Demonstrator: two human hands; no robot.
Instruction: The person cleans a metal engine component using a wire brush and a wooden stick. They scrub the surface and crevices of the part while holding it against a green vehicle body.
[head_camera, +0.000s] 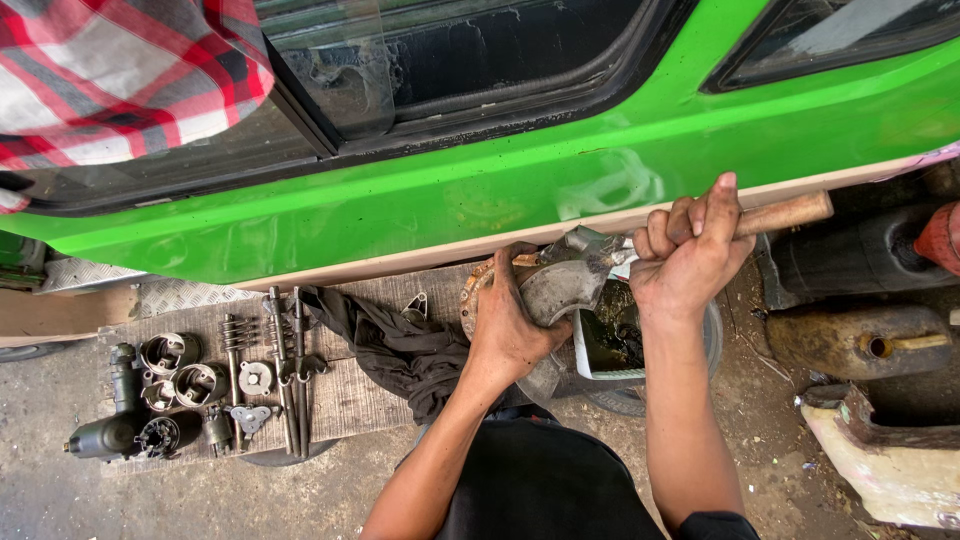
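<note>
The grey metal part (560, 290), curved like an elbow, lies in the middle of the scene, on a round rusty plate (478, 290), just near the green car body (480, 195). The left hand (508, 325) lies on the part from the near-left side, and its fingers (500, 268) are curled over the edge of the part and the plate, holding them. The right hand (690, 255) is just right of the part. Its fingers (668, 230) are closed tight around the wooden handle of a hammer (770, 215), and the thumb points up along it. The metal head of the hammer touches the top of the part, between the two hands.

Under the right hand stands a white tub (592, 350) with dark oily liquid inside. Left of the left hand a dark rag (390, 340) lies on a wooden board (340, 400), which serves as the surface. Further left on the board are small engine pieces: rods (285, 370), a spring (235, 335), round pistons (170, 352) and a dark cylinder (110, 430). On the far left a red checked cloth (120, 75) hangs over the car. On the right, on the dirt floor (760, 400), lies a rusty tank (860, 345).
</note>
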